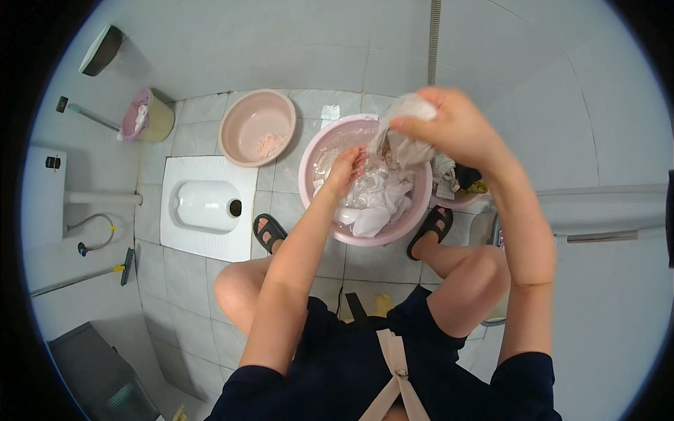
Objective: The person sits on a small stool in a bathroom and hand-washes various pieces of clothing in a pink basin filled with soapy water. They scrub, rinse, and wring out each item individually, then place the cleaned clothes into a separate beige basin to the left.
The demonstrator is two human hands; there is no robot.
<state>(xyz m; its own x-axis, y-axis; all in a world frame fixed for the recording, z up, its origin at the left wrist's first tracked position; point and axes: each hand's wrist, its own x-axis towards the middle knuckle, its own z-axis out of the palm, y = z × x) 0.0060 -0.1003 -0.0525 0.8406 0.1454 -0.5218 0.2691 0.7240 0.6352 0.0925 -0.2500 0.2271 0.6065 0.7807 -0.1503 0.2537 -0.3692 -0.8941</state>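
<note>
A large pink basin [305, 184] of water stands on the floor between my feet, with wet white clothes [375, 208] heaped in it. My right hand [455, 126] is closed on a pale, thin wet cloth [408, 112], raised above the basin's far right rim. The cloth hangs down toward the water; what kind of garment it is cannot be made out. Over the left part of the same basin, my left hand [344, 170] reaches in at the water, fingers apart and holding nothing.
A smaller pink basin [232, 119] with a light pink cloth in it is at the far left, beside a white squat toilet [175, 235]. Right of the large basin, another container holds darker clothes [467, 175]. A bin [161, 121] and a floor brush [127, 266] are along the left wall.
</note>
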